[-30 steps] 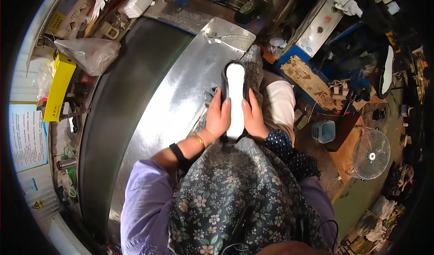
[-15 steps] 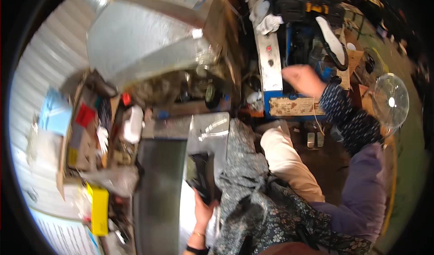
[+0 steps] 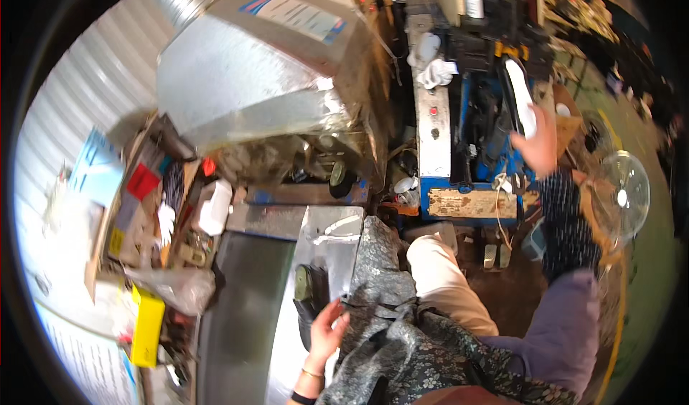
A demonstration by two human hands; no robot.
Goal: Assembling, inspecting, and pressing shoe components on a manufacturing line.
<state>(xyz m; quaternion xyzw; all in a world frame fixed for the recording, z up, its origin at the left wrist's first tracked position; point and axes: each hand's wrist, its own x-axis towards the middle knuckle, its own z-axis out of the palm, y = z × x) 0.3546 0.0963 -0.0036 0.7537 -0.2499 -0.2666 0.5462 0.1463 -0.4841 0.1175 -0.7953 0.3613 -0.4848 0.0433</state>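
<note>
A dark shoe [image 3: 517, 93] with a long white sole-shaped face lies at the blue machine's right side. My right hand [image 3: 540, 147] grips its near end, thumb on the left and fingers along the right edge; the heel is hidden beneath the palm. On the metal ledge to my left rests another black shoe [image 3: 305, 306] with a green part on top. Beside it is my left hand [image 3: 326, 331], fingers apart and holding nothing.
The blue machine [image 3: 470, 203] has a worn wooden front board and a white panel [image 3: 433, 147] with a red button. A large metal hood [image 3: 244, 71] stands left of it, above a dark conveyor belt [image 3: 247, 312]. A round fan [image 3: 621, 197] is at right, a cluttered shelf [image 3: 143, 211] at left.
My right hand has moved from over the white panel to the shoe on the machine and taken hold of its near end. My left hand has let go of the black shoe on the ledge.
</note>
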